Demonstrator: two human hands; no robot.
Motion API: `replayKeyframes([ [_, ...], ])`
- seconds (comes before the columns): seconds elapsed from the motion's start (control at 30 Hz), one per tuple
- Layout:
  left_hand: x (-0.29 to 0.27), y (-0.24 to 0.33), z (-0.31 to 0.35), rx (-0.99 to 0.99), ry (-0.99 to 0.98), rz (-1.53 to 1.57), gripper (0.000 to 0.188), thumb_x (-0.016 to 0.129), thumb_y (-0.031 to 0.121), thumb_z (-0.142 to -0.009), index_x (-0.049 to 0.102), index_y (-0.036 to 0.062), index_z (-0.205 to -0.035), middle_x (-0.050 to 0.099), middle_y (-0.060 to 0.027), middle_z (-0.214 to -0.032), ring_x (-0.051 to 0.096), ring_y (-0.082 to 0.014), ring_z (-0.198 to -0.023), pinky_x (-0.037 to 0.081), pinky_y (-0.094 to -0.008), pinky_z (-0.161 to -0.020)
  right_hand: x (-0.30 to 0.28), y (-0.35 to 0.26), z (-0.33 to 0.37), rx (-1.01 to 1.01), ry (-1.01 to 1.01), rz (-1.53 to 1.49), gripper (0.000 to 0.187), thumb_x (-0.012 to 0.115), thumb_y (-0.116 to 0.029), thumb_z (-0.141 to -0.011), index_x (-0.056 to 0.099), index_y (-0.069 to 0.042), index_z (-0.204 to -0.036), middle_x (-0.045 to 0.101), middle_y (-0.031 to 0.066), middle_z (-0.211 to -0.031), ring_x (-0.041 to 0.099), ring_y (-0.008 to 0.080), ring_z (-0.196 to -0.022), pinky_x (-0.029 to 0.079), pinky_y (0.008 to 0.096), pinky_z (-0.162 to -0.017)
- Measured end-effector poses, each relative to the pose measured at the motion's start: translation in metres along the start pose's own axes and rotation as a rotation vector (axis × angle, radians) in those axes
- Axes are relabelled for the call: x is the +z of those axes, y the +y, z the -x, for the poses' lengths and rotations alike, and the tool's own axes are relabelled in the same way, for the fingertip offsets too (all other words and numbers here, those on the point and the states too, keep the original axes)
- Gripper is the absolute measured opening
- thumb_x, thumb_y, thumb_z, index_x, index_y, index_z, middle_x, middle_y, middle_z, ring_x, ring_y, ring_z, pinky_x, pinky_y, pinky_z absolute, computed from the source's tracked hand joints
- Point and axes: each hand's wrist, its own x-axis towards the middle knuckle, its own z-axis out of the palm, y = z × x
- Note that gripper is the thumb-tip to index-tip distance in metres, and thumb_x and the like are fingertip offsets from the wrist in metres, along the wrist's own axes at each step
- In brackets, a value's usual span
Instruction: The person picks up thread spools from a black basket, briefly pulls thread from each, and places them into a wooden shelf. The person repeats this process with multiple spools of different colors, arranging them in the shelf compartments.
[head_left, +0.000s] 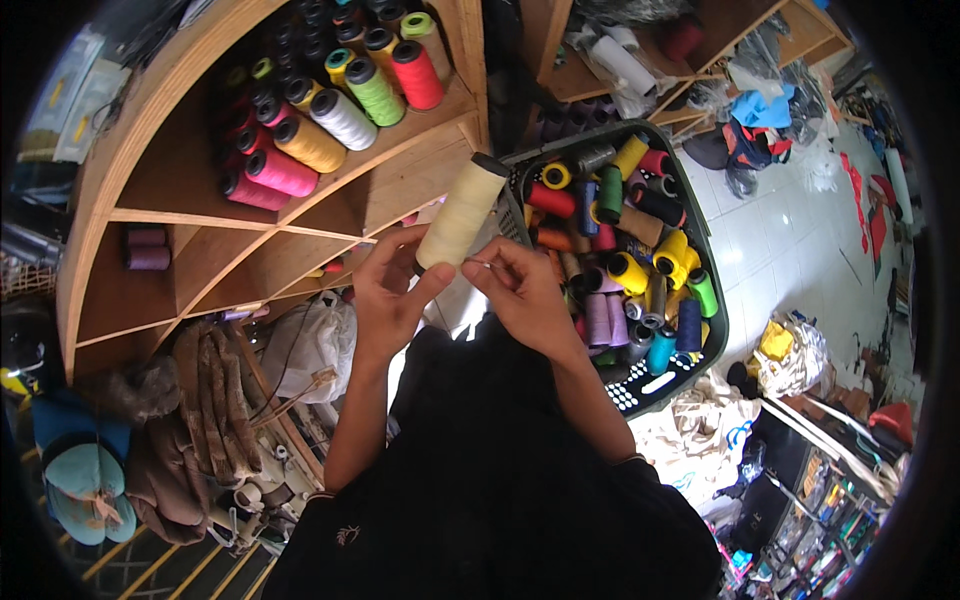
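A cream thread spool [462,215] with a dark end tilts up in front of me. My left hand [392,290] is wrapped round its lower part, thumb across the front. Close beside the spool's lower right, my right hand [522,290] has thumb and fingertips pinched together; what lies between them is too small to make out, perhaps the thread end. To the right of my hands stands a dark plastic basket [722,300] heaped with spools of many colours, among them a yellow spool [628,272] and a green spool [609,193].
Wooden shelving [200,215] curves along the left, with several spools in rows, including a red spool [417,75] and a white spool [343,120]. Cloth bags [697,430] lie at the lower right. White floor tiles [760,245] stretch beyond the basket. Brown fabric [205,400] hangs at the left.
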Motion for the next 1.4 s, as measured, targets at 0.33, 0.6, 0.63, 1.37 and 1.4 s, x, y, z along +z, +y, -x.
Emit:
replayKeyframes([
  [0.33,-0.024,0.022,0.008,0.142,0.281,0.018,0.031,0.069,-0.005,-0.082,0.06,-0.0037,-0.112,0.065,-0.0091,-0.106,0.062,-0.017,-0.1,0.05,-0.0313,-0.087,0.011,-0.038,0.004,-0.052,-0.118,-0.136,0.01,0.058,-0.009,-0.094,0.062,0.0,-0.091,0.056,-0.0029,-0.078,0.046,0.0002,-0.067,0.035,0.017,-0.058],
  [0.6,-0.058,0.048,0.034,-0.004,0.268,0.481,0.038,0.061,0.029,-0.093,0.061,-0.0053,-0.109,0.065,-0.0111,-0.1,0.062,-0.0162,-0.086,0.05,-0.0321,-0.07,0.047,-0.015,-0.033,0.053,-0.319,-0.339,0.012,0.058,-0.012,-0.094,0.064,-0.002,-0.091,0.06,-0.0022,-0.082,0.051,0.0042,-0.075,0.04,0.0216,-0.068],
  [0.63,-0.062,0.052,0.037,0.012,0.248,0.485,0.038,0.06,0.029,-0.093,0.06,-0.0053,-0.109,0.065,-0.0112,-0.1,0.062,-0.0164,-0.086,0.05,-0.0324,-0.071,0.052,-0.015,-0.037,0.052,-0.325,-0.319,0.012,0.059,-0.013,-0.093,0.065,-0.002,-0.091,0.058,-0.0027,-0.08,0.05,0.0046,-0.074,0.039,0.0218,-0.067],
  [1.37,-0.114,0.079,0.06,0.394,0.384,0.218,0.039,0.071,0.022,-0.086,0.048,0.0052,-0.114,0.058,-0.0092,-0.111,0.059,-0.0206,-0.102,0.047,-0.0391,-0.093,0.168,-0.117,-0.038,-0.768,0.184,0.052,0.009,0.07,-0.001,-0.08,0.064,0.0,-0.087,0.061,0.006,-0.081,0.053,0.0143,-0.071,0.041,0.0266,-0.064],
  [1.4,-0.114,0.083,0.06,0.371,0.364,0.252,0.04,0.07,0.024,-0.087,0.048,0.0049,-0.114,0.058,-0.0096,-0.11,0.059,-0.0212,-0.101,0.047,-0.0389,-0.093,0.17,-0.118,-0.038,-0.687,0.162,-0.031,0.007,0.069,-0.001,-0.082,0.062,0.0,-0.084,0.058,0.005,-0.079,0.051,0.0133,-0.071,0.04,0.0259,-0.064],
])
